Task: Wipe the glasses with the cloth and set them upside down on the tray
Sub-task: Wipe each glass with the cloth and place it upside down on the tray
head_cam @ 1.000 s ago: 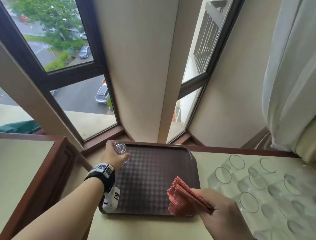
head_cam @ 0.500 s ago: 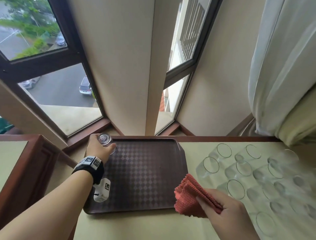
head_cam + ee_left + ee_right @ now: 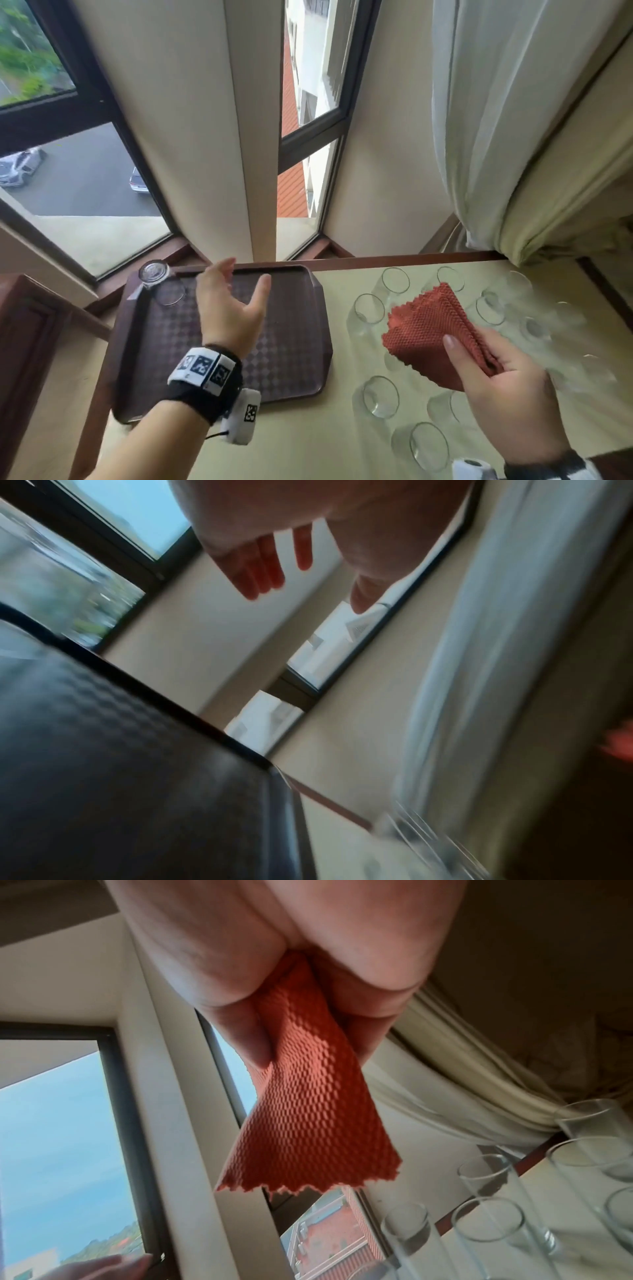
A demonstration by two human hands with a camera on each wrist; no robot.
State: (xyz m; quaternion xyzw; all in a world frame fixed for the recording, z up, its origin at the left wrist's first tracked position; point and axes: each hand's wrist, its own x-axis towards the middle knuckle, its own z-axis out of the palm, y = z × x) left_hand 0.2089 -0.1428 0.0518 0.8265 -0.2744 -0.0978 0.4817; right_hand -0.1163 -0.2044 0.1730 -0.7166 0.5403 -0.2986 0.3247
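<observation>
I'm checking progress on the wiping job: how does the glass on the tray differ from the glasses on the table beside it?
The glass on the tray stands upside down, base up, in the far left corner of the tray; the glasses on the table stand upright with open mouths up. It stands alone, while they are a cluster right of the tray. All look like the same clear tumbler. Neither the left hand nor the right hand, which holds the cloth, touches any glass.

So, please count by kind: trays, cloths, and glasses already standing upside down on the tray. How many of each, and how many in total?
tray: 1
cloth: 1, held in the right hand
glass upside down on the tray: 1
Total: 3
</observation>
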